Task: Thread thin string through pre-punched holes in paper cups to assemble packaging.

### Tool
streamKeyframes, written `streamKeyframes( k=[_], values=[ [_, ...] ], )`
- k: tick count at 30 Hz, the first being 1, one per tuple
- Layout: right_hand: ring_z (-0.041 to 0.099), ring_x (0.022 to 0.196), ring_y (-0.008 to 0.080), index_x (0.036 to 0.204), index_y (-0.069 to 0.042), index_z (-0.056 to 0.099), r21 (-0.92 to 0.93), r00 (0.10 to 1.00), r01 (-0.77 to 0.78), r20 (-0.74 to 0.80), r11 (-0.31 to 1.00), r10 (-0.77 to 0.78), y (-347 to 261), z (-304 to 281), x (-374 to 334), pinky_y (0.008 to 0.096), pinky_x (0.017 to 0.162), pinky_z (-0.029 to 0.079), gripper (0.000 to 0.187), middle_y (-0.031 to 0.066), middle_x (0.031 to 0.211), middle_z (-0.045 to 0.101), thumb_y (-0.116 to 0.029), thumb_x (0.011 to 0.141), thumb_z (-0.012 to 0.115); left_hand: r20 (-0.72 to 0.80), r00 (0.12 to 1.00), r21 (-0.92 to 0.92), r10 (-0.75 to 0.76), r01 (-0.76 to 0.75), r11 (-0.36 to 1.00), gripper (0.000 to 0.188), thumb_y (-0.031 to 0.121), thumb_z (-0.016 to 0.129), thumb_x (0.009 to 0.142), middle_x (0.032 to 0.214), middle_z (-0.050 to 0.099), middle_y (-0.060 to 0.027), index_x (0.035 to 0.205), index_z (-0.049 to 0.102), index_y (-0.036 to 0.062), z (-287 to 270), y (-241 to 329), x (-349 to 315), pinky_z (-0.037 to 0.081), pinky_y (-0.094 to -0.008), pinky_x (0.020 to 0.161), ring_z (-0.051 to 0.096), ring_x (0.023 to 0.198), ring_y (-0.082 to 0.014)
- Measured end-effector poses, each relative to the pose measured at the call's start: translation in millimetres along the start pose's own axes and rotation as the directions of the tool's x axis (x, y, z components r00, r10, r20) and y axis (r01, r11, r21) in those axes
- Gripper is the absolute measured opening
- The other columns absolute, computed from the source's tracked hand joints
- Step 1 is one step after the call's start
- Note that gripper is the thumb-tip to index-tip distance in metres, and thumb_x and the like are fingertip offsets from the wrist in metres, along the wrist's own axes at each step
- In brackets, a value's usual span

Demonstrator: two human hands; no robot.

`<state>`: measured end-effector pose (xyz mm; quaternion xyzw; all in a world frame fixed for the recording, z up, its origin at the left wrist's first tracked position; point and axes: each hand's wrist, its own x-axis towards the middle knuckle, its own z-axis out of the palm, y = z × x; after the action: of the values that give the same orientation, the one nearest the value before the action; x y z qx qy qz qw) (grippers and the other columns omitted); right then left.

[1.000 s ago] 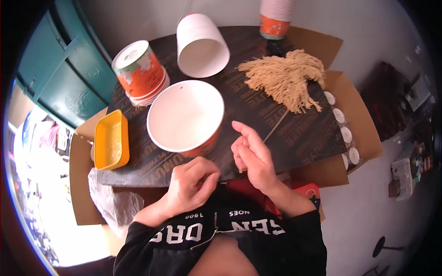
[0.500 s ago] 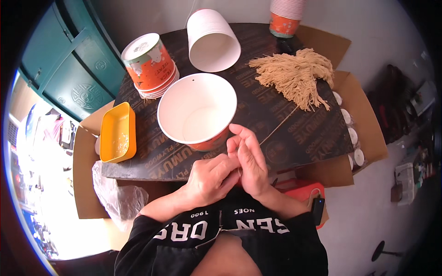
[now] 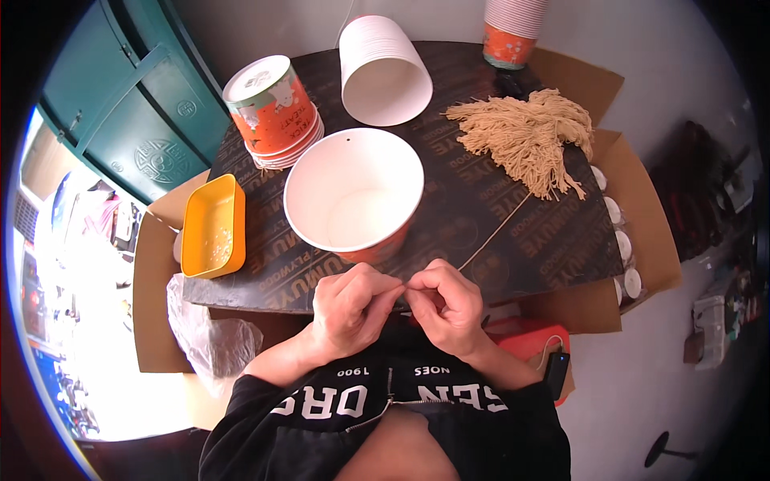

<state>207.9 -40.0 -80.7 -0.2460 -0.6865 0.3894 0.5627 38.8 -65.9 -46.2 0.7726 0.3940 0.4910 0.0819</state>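
My left hand (image 3: 353,309) and my right hand (image 3: 443,306) meet fingertip to fingertip at the table's near edge, both closed in a pinch. A thin tan cord (image 3: 496,232) runs from a thick bundle of tan cords (image 3: 525,136) to my right hand, where it goes out of sight among the fingers. Whatever sits between my left fingertips is too small to make out. Just beyond my hands a white-lined paper bucket (image 3: 317,172) stands with its mouth up. One small dark hole shows near its far rim.
Upside-down orange buckets (image 3: 273,116) are stacked at the left, above a yellow tray (image 3: 235,240) with small pale bits. White nested buckets (image 3: 381,52) lie at the back. Another stack (image 3: 513,36) stands far right. Cardboard boxes (image 3: 654,220) flank the dark table (image 3: 553,248).
My right hand has gone from raised, spread fingers to a pinch. My left hand has turned so both sets of fingertips meet. The whole view has shifted slightly.
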Motion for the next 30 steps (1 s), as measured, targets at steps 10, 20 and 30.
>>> streamKeyframes(
  k=[10, 20, 30],
  values=[
    [0.043, 0.054, 0.0043, 0.08, 0.0, 0.058, -0.062, 0.993, 0.006, -0.113, 0.998, -0.013, 1.8, 9.7, 1.7, 0.0219, 0.048, 0.032, 0.013, 0.0009, 0.069, 0.051, 0.009, 0.082, 0.067, 0.13, 0.989, 0.558, -0.075, -0.011, 0.83, 0.036, 0.0, 0.07, 0.07, 0.11, 0.065, -0.0088, 0.104, 0.064, 0.0053, -67.5, -18.4, 21.1, 0.023, -0.0604, 0.113, 0.053, 0.124, -0.034],
    [0.046, 0.055, 0.0044, 0.079, 0.001, 0.057, -0.063, 0.983, -0.143, -0.125, 0.988, 0.134, 3.1, 9.0, 5.9, 0.0223, 0.049, 0.037, 0.012, 0.0014, 0.068, 0.054, 0.007, 0.082, 0.067, 0.185, 0.982, 0.391, -0.043, -0.033, 0.92, 0.024, 0.004, 0.078, 0.072, 0.086, 0.065, -0.0055, 0.091, 0.065, 0.0075, -53.7, -6.7, 24.6, 0.02, -0.0622, 0.116, 0.066, 0.095, -0.0246],
    [0.047, 0.057, 0.0035, 0.079, 0.002, 0.059, 0.021, 0.971, -0.231, -0.062, 0.973, 0.232, 1.9, 5.3, 13.5, 0.0218, 0.05, 0.038, 0.009, 0.0011, 0.068, 0.056, 0.005, 0.084, 0.067, 0.177, 0.984, 0.408, -0.025, -0.05, 0.912, 0.02, 0.002, 0.074, 0.072, 0.086, 0.067, -0.0077, 0.09, 0.067, 0.0066, -68.5, -13.7, 41.1, 0.022, -0.0591, 0.117, 0.067, 0.092, -0.0246]
  ],
)
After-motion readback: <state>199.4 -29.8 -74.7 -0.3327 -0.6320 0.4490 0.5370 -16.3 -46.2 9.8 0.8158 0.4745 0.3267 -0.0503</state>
